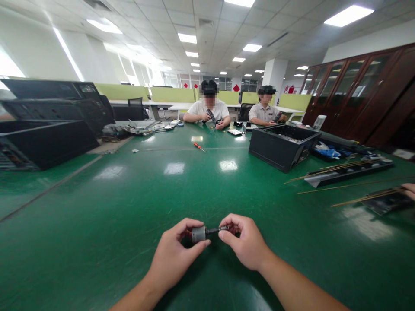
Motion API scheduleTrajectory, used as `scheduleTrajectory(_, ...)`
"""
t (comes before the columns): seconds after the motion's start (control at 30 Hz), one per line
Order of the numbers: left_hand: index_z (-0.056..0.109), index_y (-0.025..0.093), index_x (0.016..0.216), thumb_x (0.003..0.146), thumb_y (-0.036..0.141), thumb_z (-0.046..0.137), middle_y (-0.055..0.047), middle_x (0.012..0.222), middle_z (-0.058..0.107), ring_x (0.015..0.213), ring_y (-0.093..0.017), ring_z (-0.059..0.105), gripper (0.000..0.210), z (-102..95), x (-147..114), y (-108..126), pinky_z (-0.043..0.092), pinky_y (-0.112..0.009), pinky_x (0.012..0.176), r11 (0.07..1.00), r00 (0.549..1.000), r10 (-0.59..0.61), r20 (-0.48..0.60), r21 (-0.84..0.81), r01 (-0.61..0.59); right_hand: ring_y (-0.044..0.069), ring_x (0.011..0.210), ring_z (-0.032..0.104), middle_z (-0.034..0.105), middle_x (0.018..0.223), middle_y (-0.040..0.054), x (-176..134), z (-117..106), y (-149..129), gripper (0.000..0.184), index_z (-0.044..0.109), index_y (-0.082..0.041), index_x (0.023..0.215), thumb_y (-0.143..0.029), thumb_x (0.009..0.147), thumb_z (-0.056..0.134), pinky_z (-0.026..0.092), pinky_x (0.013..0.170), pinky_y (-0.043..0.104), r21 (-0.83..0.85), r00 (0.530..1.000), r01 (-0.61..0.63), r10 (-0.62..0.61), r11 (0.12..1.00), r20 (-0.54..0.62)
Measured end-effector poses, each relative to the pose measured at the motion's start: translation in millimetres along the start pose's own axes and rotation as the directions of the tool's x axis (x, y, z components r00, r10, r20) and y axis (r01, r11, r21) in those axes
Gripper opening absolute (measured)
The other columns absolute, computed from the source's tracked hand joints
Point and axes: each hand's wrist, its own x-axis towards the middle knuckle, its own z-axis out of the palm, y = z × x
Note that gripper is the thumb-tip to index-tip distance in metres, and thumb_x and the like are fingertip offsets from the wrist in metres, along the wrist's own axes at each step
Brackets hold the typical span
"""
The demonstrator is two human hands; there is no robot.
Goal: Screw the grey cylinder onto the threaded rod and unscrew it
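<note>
**Metal part (203,233) held at both ends**

On my head cam the left hand (175,245) has its fingers round the fat grey end (198,234), right hand (244,241) pinching the right tip of the thin shaft (212,231). It's over the near middle of the green table (145,185); red screwdriver (197,145) further off, black case (270,150) far right.

Shafted part (199,234) between left hand (178,249) and right hand (245,242), screwdriver (197,145) beyond on table (145,192), case (269,151) to its right
</note>
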Motion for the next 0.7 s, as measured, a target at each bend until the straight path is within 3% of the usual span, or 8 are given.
scheduleTrajectory(0.7, 0.065, 0.021, 0.097, 0.073, 0.034, 0.075, -0.001, 0.09, 0.07, 0.085, -0.021, 0.068, 0.03, -0.6, 0.6, -2.8, 0.05, -0.033, 0.079, 1.0, 1.0, -0.019, -0.009, -0.014, 0.019, 0.013, 0.06, 0.053, 0.06, 0.066, -0.0007, 0.3, -1.6, 3.2, 0.005, 0.066, -0.016, 0.079, -0.021, 0.079, 0.062, 0.039, 0.057, 0.024, -0.031, 0.999, 0.019, -0.02, 0.999, -0.043)
